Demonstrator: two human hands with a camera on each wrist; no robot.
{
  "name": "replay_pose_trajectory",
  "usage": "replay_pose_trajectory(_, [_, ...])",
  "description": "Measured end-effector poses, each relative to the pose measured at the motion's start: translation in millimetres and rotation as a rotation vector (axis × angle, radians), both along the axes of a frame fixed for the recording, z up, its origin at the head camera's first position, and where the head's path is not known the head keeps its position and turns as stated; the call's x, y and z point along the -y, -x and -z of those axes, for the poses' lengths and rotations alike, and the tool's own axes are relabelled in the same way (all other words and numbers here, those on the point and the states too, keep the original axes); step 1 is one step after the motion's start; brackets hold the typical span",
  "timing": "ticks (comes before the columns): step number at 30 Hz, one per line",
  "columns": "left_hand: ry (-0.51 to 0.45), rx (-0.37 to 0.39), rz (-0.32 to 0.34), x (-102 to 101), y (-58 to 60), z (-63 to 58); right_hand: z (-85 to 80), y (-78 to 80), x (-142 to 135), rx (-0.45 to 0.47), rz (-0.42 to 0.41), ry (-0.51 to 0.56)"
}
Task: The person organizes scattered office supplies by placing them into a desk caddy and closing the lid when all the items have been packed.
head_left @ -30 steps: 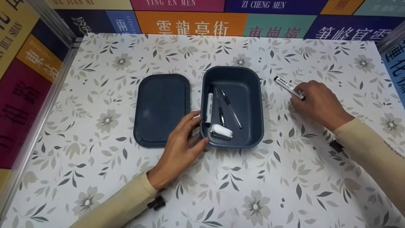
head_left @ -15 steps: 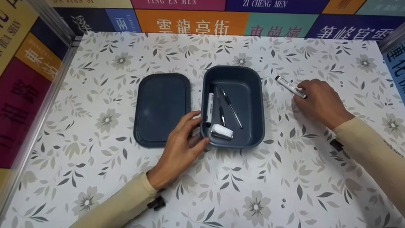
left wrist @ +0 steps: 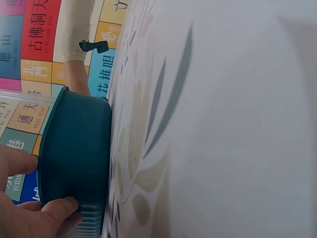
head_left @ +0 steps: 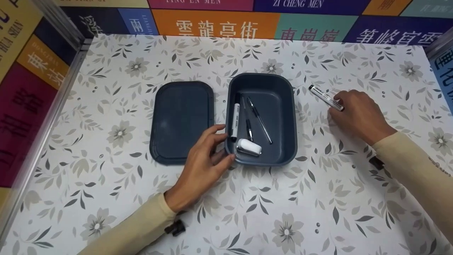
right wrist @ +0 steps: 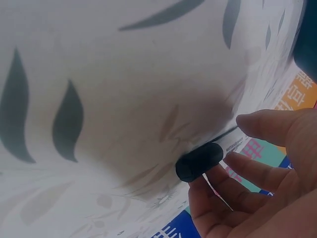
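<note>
My left hand [head_left: 203, 164] curves round the near left corner of a dark blue-grey open box [head_left: 290, 156], thumb on the front wall and fingers along the left side. In the left wrist view the thumb tip is at the rim. To the box's right, my right hand [head_left: 361, 111] pinches a white marker [head_left: 324, 96] with a black cap, low over the table. The right wrist view shows its black end [right wrist: 199, 162] pointing at the camera. Inside the box lie another white marker [head_left: 235, 120], a clear-barrelled pen [head_left: 262, 124], a second pen [head_left: 249, 129] and a small white stapler [head_left: 249, 146].
A dark lid [head_left: 180, 120] lies flat just left of the box, partly overlapped by my left hand. The table [head_left: 283, 205] has a floral-patterned cover. Colourful panels with Chinese lettering [head_left: 216, 26] stand along the back and left edges.
</note>
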State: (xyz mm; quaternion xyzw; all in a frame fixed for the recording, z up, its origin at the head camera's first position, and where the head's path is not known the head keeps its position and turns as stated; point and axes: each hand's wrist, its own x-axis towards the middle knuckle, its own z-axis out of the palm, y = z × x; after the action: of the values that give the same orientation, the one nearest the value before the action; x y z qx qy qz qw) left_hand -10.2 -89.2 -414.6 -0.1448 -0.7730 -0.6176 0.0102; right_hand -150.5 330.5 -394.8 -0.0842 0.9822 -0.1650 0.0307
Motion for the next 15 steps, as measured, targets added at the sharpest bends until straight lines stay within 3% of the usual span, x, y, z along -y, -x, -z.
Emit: replay_pose_trajectory(15, [-0.007, 0.039, -0.006, -0.5, 0.5, -0.2, 4.2, 0.9, -1.3, -0.049, -0.01, 0.014])
